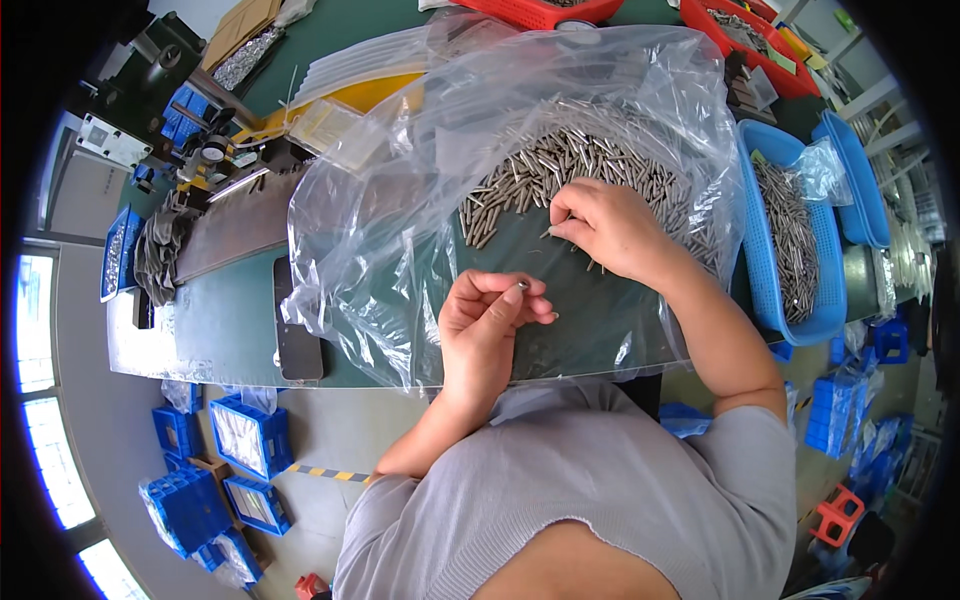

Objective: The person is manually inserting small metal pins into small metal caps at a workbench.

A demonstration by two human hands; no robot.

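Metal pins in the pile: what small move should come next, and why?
Perhaps bring the right hand toward the left hand: the left holds a small metal piece, while the right, beside the metal pins, seems to pinch something small.

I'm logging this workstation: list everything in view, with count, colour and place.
Bench: one, green, centre
Metal pins: many, silver-grey, heaped mid-bench
Plastic bag: one, clear, across bench
Baskets: at least two, blue, right
Trays: at least two, red, far side
Phone-like slab: one, black, left near edge
Fixture: one, black and silver, left
Crates: several, blue, floor both sides
Stool: at least one, red, floor right
Left hand: one, bare, centre, pinching pin
Right hand: one, bare, at heap, seemingly likewise
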